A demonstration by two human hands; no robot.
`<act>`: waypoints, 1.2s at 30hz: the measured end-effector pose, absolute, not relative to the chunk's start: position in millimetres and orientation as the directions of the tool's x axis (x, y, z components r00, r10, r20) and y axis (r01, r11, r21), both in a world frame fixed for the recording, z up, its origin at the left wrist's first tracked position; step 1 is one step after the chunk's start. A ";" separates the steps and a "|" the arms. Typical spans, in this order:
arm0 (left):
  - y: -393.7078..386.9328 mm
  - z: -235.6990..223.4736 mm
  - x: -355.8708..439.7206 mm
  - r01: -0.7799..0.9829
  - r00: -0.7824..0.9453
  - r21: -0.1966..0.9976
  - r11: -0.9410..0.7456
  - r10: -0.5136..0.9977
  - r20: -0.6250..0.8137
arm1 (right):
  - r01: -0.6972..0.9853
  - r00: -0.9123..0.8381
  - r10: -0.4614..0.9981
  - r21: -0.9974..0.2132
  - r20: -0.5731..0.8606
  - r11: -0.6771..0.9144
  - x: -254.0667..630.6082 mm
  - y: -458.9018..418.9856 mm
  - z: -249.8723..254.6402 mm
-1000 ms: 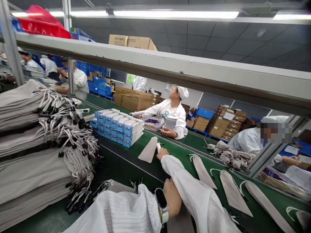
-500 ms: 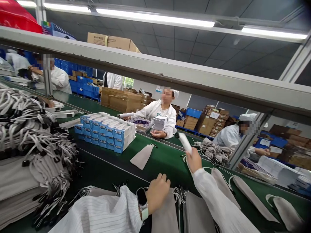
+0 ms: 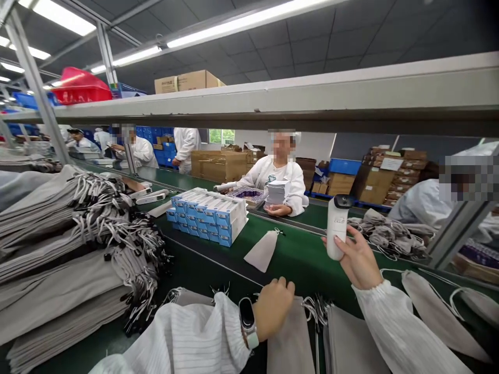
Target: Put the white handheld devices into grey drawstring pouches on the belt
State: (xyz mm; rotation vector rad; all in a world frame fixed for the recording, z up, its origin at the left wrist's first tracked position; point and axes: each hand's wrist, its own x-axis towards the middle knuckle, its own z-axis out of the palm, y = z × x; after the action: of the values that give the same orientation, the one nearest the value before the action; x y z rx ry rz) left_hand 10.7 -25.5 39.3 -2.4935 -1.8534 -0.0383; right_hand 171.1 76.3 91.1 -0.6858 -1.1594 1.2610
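Note:
My right hand (image 3: pixel 360 259) is raised over the green belt, its fingers and thumb closed around a white handheld device (image 3: pixel 336 231) with a black rounded head. The device stands nearly upright, printed side towards me. My left hand (image 3: pixel 275 306), with a watch on its wrist, lies at the top of a grey drawstring pouch (image 3: pixel 290 343), fingers curled over its edge; the fingertips are hidden. To the right of that pouch lies a stack of grey pouches (image 3: pixel 351 340). A single grey pouch (image 3: pixel 262 252) lies flat on the belt beyond my left hand.
Blue and white boxes (image 3: pixel 208 214) stand stacked on the green belt (image 3: pixel 300 259). Large piles of grey pouches (image 3: pixel 70 280) fill the left. A co-worker (image 3: pixel 278 176) sits opposite, holding white stacked items (image 3: pixel 277 192). A shelf beam (image 3: pixel 257 101) crosses overhead; more pouches (image 3: pixel 440 311) lie right.
The view has swung right and levelled. My right hand has turned the white device from tilted to nearly upright, its face towards me. My left hand stays on the pouch.

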 end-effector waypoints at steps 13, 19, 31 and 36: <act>-21.6 44.7 0.9 0.906 0.422 -0.025 -0.422 0.907 -0.005 | -0.381 -0.301 0.923 -0.918 0.240 0.115 161.4 60.6 94.9; -17.9 59.2 -1.4 0.819 0.500 0.315 -0.480 0.866 0.018 | -0.374 -0.333 0.922 -0.925 0.199 0.065 154.2 60.6 86.7; -16.8 64.6 3.4 0.631 0.458 0.638 -0.442 0.875 0.153 | -0.455 -0.295 0.932 -0.888 0.212 0.058 160.7 72.0 81.4; -17.2 68.1 3.2 0.569 0.423 0.680 -0.462 0.874 0.240 | -0.455 -0.309 0.929 -0.890 0.203 0.044 161.1 70.7 78.9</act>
State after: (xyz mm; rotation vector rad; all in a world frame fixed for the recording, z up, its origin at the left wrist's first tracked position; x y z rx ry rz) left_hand 3.2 -17.2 68.1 -3.0461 -1.7046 -1.1161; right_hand 161.1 70.7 78.9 -0.5820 -1.1570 1.5412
